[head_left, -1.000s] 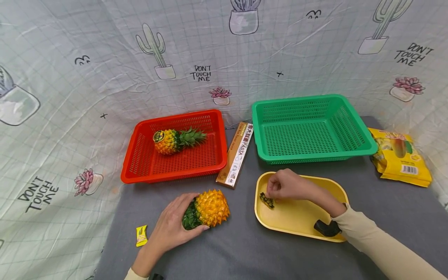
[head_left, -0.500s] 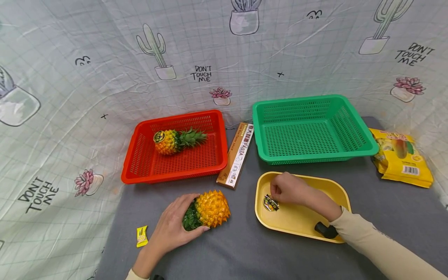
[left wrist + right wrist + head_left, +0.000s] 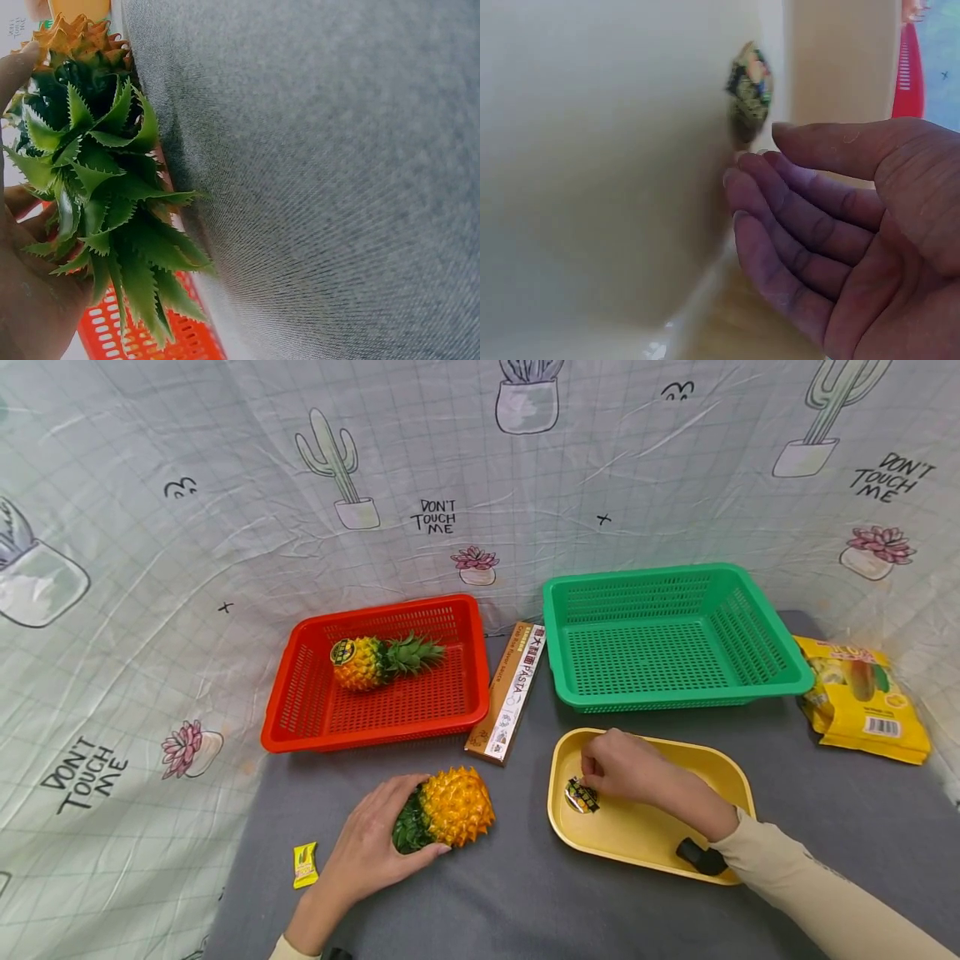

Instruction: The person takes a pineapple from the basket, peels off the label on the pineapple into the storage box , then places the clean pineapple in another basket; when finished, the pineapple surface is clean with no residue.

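My left hand [image 3: 373,839] grips a glossy orange pineapple [image 3: 456,806] lying on the grey cloth, thumb on the near side and fingers on the far side. Its spiky green crown [image 3: 105,172] fills the left part of the left wrist view, with the palm beside it. My right hand [image 3: 622,766] is over the left end of a yellow tray [image 3: 630,831]. Its thumb and fingertips are brought together at the edge of a small round label [image 3: 581,795], yellow and black with a shiny rim. In the right wrist view the label [image 3: 750,94] appears narrow, just beyond the fingertips.
A red basket [image 3: 390,727] at the back left holds another pineapple [image 3: 360,664] bearing a round label. A pasta box [image 3: 506,693] leans between it and a green basket [image 3: 678,700]. A yellow bag [image 3: 862,702] stands far right, and a small yellow packet [image 3: 304,865] lies left.
My right hand has shifted slightly to the right. The label has moved right too and turned its round face toward the head camera. My left hand and its pineapple have stayed in place.
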### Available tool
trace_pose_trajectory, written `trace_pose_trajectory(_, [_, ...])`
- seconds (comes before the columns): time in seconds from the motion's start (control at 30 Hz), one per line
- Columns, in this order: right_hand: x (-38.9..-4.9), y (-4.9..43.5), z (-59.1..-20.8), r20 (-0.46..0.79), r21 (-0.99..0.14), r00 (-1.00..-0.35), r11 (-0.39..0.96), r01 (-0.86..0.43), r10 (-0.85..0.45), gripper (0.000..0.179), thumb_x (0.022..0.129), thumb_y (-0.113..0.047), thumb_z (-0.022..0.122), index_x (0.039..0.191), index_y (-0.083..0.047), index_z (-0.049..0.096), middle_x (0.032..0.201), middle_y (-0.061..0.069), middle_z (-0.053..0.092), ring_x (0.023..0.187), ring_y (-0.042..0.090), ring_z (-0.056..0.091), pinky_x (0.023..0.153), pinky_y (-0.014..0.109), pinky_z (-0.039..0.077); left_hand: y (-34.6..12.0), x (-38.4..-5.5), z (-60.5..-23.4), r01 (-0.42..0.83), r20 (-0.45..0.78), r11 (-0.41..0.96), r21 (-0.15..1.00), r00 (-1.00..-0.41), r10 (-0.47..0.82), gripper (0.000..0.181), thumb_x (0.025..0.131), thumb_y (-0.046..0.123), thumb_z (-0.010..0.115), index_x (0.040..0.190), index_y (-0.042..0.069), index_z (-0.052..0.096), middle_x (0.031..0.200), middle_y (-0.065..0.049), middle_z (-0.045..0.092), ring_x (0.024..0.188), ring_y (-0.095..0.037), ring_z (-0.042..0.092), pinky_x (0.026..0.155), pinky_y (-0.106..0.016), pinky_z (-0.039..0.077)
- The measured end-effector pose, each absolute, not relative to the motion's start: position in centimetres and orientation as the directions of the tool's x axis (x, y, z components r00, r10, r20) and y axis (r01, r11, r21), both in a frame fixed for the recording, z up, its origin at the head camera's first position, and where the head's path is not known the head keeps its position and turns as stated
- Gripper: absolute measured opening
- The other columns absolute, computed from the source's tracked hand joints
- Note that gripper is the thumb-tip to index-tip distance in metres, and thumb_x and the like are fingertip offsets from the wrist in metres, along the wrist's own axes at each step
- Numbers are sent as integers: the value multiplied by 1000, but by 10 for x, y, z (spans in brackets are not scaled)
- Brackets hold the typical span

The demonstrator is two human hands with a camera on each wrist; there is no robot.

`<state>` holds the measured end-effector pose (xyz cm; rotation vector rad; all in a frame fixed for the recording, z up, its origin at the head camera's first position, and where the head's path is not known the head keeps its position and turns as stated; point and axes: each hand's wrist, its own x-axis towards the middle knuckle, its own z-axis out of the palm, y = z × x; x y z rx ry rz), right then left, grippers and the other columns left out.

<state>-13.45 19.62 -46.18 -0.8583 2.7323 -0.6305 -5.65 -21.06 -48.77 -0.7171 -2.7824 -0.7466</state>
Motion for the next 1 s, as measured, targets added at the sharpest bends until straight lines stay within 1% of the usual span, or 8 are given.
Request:
trace_pose_trajectory(0.17, [-134,192,-446,41,-533,-785,651,-541,-619,24,92,-14,84,76,-20,67,61,-15,49,54,2,45,52,24,41,-211,-57,-488,502,290,754,425,-864,412,87,80,68,83,150,25,55,139,6,60,126,-18,59,99,-55,50])
trace_pose_trajectory(0.4, [-132,168,-421,165,-657,-681,435,-615,-713,12,98,-16,78,87,-15,74,69,-18,58,59,3,53,56,25,48,-211,-58,-487,507,298,752,422,-861,413,87,80,67,84,150,23,55,139,5,60,126,-19,58,100,-55,50])
trace_pose_trajectory(0.53, [-129,148,-414,185,-671,-649,387,-632,-738,9,100,-18,77,91,-18,74,73,-18,60,62,3,54,57,25,50,-210,-58,-487,503,293,756,418,-863,412,88,80,69,83,150,24,55,139,5,59,126,-18,58,100,-54,50])
trace_pose_trajectory(0.6, [-128,137,-413,189,-671,-634,373,-641,-749,6,100,-18,76,94,-18,74,79,-17,62,67,2,57,61,25,53,-210,-58,-487,502,290,757,419,-864,412,88,80,69,83,150,24,55,139,6,60,126,-18,58,100,-54,50])
trace_pose_trajectory(0.67, [-126,126,-415,201,-663,-614,355,-659,-763,2,100,-18,76,100,-16,75,87,-13,67,75,3,62,69,28,57,-211,-57,-487,498,288,758,421,-866,409,87,80,69,83,149,24,55,139,6,60,126,-17,58,100,-54,50])
trace_pose_trajectory(0.8, [-123,105,-422,218,-604,-584,362,-710,-782,22,99,-23,78,118,-12,74,113,-4,70,101,9,66,88,34,57,-211,-56,-488,492,284,758,428,-870,404,87,80,69,83,149,25,55,139,7,60,126,-16,58,100,-54,50])
trace_pose_trajectory(0.9, [-120,94,-428,216,-555,-585,395,-733,-782,42,98,-32,79,132,-12,69,131,0,64,118,14,61,97,36,53,-211,-56,-488,491,282,757,430,-870,404,86,80,69,82,150,26,55,139,7,59,126,-17,58,100,-54,50])
trace_pose_trajectory(1.0, [-119,87,-432,206,-533,-584,410,-740,-785,61,95,-40,81,145,-12,59,143,2,56,128,17,55,103,38,50,-211,-56,-488,493,282,756,431,-869,406,86,81,69,82,150,26,55,139,7,59,126,-17,58,100,-54,50])
